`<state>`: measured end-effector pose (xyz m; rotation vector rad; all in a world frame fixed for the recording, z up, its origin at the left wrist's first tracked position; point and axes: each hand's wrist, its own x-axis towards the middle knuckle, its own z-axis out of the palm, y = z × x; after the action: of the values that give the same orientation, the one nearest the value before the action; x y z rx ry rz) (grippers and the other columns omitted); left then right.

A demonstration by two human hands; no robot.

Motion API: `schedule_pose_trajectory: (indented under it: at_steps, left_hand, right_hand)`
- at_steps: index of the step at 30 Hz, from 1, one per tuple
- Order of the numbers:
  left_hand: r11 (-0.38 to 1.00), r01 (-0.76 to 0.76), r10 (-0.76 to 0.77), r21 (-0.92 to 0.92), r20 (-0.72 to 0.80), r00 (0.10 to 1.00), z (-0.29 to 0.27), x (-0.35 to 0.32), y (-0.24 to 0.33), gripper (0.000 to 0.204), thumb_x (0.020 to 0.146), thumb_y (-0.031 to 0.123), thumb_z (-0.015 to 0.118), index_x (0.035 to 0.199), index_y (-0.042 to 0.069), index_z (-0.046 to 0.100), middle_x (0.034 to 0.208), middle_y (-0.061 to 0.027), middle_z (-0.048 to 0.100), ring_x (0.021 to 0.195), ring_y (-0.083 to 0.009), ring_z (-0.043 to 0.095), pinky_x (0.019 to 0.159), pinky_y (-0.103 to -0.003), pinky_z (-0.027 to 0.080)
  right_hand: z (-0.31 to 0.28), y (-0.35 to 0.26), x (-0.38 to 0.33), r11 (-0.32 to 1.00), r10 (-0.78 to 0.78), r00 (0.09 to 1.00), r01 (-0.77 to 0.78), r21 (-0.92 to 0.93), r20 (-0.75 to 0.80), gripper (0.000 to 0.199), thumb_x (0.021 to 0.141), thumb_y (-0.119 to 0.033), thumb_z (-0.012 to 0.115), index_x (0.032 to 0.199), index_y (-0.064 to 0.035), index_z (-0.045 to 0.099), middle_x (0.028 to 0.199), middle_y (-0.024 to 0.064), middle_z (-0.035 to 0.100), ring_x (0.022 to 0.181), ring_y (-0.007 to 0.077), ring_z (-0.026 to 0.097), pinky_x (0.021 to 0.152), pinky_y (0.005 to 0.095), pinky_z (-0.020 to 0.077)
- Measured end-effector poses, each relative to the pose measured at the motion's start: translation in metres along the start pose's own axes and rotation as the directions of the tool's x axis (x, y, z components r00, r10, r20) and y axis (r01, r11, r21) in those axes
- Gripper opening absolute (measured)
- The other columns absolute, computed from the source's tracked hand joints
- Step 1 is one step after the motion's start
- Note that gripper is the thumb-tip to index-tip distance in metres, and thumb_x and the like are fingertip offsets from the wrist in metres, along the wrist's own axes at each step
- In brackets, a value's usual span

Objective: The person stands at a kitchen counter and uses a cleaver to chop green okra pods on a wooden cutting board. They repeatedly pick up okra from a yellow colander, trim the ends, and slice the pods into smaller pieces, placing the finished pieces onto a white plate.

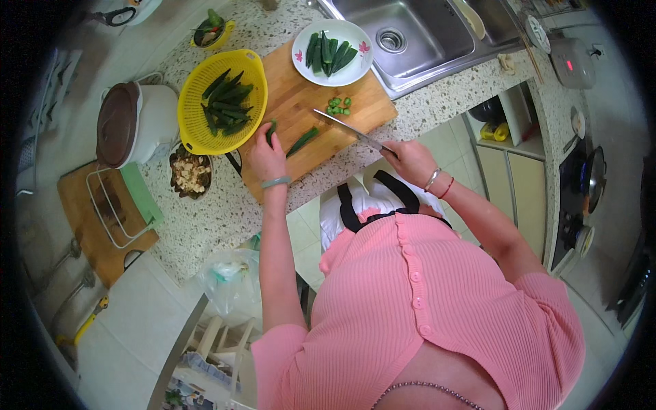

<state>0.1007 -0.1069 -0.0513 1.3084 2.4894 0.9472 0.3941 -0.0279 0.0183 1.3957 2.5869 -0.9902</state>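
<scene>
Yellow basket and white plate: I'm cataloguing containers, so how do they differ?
The yellow basket has slotted walls; the white plate is solid with pink motifs. The basket looks larger and deeper than the plate. Both hold long green pods.

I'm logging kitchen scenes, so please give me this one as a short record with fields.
Left hand: holds a green pod
Right hand: grips the knife, blade tip over the board
On board: loose pod, cut pieces, plate
Plate: white, pink motifs, bearing plate pods
Basket: yellow, left of the plate, holding basket pods
Sink: right of the plate
</scene>
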Motion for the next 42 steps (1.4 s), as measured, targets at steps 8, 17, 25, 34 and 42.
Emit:
schedule_pose_trajectory:
  at_steps: [8,17,25,34,42]
  left_hand:
    - [0.923,-0.272,0.323,-0.273,0.162,0.932,0.033,0.003,0.029,0.02,0.081,0.006,0.065,0.101,0.007,0.065,0.104,-0.0106,0.063,0.097,-0.0299,0.056,0.087,-0.039,0.045]
    - [0.965,-0.215,0.226,-0.152,0.061,0.972,0.028,-0.011,0.03,0.018,0.081,0.012,0.067,0.098,0.007,0.066,0.1,-0.0108,0.06,0.097,-0.03,0.055,0.086,-0.04,0.044]
    - [0.976,-0.186,0.193,-0.113,0.05,0.98,0.036,-0.012,0.03,0.015,0.08,0.012,0.068,0.094,0.009,0.066,0.095,-0.0098,0.059,0.093,-0.03,0.055,0.083,-0.041,0.045]
    - [0.957,-0.275,0.28,-0.088,0.06,0.958,0.026,-0.015,0.037,0.017,0.078,0.014,0.07,0.094,0.013,0.065,0.097,-0.0084,0.058,0.092,-0.0298,0.054,0.081,-0.042,0.045]
    - [0.976,-0.216,0.218,-0.03,0.092,0.972,0.015,-0.012,0.019,0.025,0.077,0.016,0.072,0.1,0.011,0.066,0.102,-0.011,0.057,0.099,-0.0307,0.053,0.088,-0.042,0.043]
  right_hand:
    - [0.006,0.004,-0.005,0.995,0.021,1.0,-0.02,0.093,-0.004,0.02,0.09,-0.026,0.057,0.089,-0.007,0.063,0.073,0.0198,0.063,0.067,0.0394,0.061,0.061,0.0492,0.0487]
    - [0.008,-0.001,-0.003,0.991,-0.006,1.0,0.008,0.131,-0.017,0.019,0.091,-0.023,0.056,0.087,-0.0055,0.062,0.072,0.0212,0.062,0.068,0.0409,0.061,0.063,0.0504,0.0484]
    - [0.006,-0.011,-0.002,0.992,0.043,0.999,-0.045,0.114,0.021,0.02,0.091,-0.022,0.056,0.085,-0.0034,0.062,0.072,0.0228,0.062,0.069,0.0417,0.061,0.064,0.051,0.0487]
    - [0.019,0.002,0.004,0.997,0.045,0.996,-0.05,0.061,0.07,0.022,0.092,-0.024,0.054,0.088,-0.005,0.064,0.078,0.0194,0.065,0.074,0.0391,0.063,0.066,0.0487,0.0505]
    - [-0.003,0.007,-0.022,1.0,0.001,0.996,0.001,0.028,-0.087,0.019,0.09,-0.025,0.056,0.095,-0.01,0.067,0.081,0.016,0.066,0.073,0.035,0.064,0.064,0.0463,0.0509]
